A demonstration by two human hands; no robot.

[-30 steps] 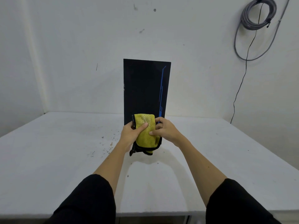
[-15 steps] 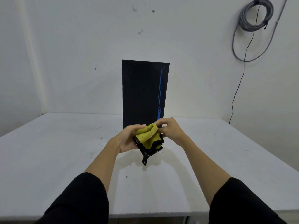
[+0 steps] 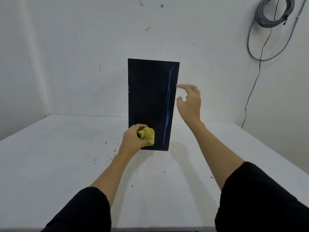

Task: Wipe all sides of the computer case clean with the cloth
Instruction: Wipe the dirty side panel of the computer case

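So the right hand (image 3: 189, 102) let go of the cloth (image 3: 148, 135) and lifted beside the case (image 3: 150, 104), fingers loosely open. The left hand (image 3: 133, 139) gripped it bunched against the case's lower front, mid-table (image 3: 50, 164). Looked like wiping was starting.

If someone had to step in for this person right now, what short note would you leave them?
Left hand: grips the bunched yellow cloth low against the front of the computer case.
Right hand: open, empty, raised beside the case's right edge; contact unclear.
Case: upright on the white table, near the wall.
Done: cloth in hand at the front panel's bottom.
Left: wiping the front and every other side; none looks wiped yet.
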